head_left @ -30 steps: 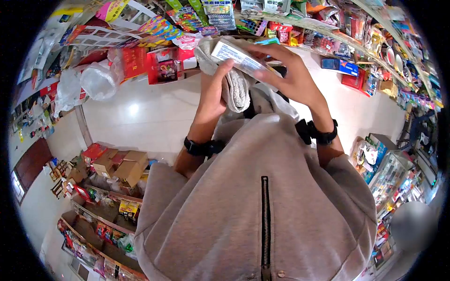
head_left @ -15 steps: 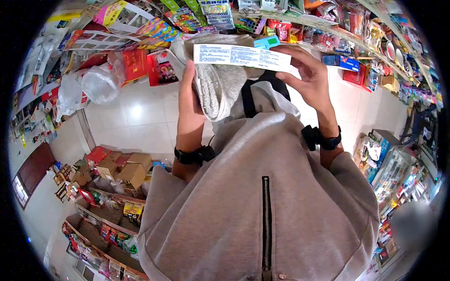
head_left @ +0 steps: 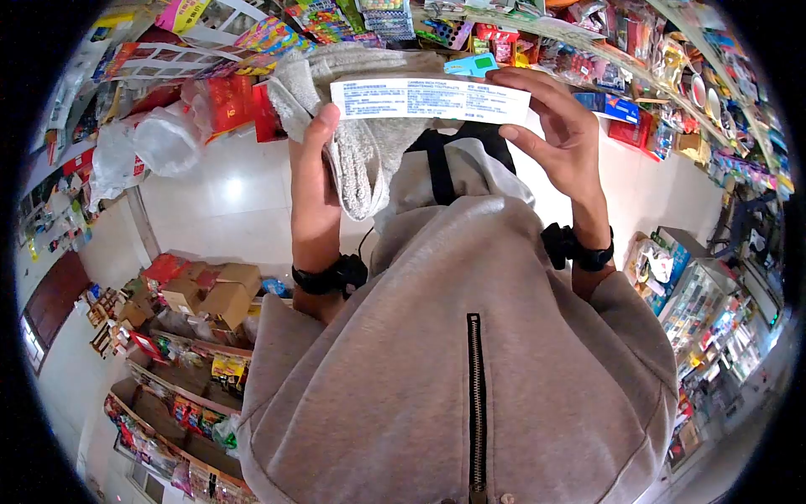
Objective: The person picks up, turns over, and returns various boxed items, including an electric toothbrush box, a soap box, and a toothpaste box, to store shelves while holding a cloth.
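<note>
A long white toothpaste box (head_left: 432,100) covered in small blue print is held level between my two hands, its text side toward me. My left hand (head_left: 315,160) grips the box's left end under the thumb, together with a grey towel (head_left: 361,160) that hangs in folds behind and below. At the right end, my right hand (head_left: 558,126) has its fingers along the top edge and the thumb at the lower edge. Just above the box, a light-blue card-like packet (head_left: 470,65) shows; what supports it is hidden.
Shelves of packaged goods (head_left: 579,59) curve across the front. Clear plastic bags (head_left: 168,139) hang at the left, beside red packaging (head_left: 228,102). Cardboard boxes (head_left: 231,296) sit on a low shelf unit behind left. A glass display case (head_left: 701,307) stands at the right.
My left hand, the towel and the box's left end have shifted left. The box is more level and slightly nearer the camera. My right hand has stayed at its right end.
</note>
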`<state>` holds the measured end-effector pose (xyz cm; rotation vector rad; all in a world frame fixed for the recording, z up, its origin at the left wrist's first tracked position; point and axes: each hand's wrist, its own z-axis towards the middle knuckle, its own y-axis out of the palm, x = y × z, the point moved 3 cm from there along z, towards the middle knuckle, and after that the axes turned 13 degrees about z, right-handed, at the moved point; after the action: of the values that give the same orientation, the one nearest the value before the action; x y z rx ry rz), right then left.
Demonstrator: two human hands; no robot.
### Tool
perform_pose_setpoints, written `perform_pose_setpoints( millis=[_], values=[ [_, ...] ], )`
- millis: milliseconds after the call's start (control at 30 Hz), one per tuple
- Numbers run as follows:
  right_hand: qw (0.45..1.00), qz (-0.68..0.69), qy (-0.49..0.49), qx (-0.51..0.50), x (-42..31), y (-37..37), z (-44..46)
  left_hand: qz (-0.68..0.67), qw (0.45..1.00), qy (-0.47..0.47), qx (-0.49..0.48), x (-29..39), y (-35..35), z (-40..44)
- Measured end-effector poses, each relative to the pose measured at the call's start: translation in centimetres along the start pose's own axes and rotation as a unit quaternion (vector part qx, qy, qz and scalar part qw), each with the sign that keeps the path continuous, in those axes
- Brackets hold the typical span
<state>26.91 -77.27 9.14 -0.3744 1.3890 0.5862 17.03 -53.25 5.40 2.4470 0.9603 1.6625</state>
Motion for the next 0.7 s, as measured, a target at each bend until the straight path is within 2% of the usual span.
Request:
perform_pose_setpoints(
  millis=[267,400,467,700],
  values=[
    [1.000,0.016,0.016,-0.004,-0.1,-1.1,-0.3,-0.022,0.998,-0.017,0.048,-1.3,1.1,-0.2],
    [0.999,0.029,0.023,-0.001,0.2,-2.0,-0.8,-0.021,0.999,-0.002,0.028,-2.7,1.3,0.2],
    [0.999,0.031,0.025,0.001,0.3,-2.1,-0.9,-0.005,0.997,-0.018,0.071,-2.3,1.6,-0.2],
    [0.997,0.042,0.064,0.005,-0.2,-2.3,-0.7,-0.040,0.998,-0.004,0.041,-1.7,1.8,-0.4]
  ],
)
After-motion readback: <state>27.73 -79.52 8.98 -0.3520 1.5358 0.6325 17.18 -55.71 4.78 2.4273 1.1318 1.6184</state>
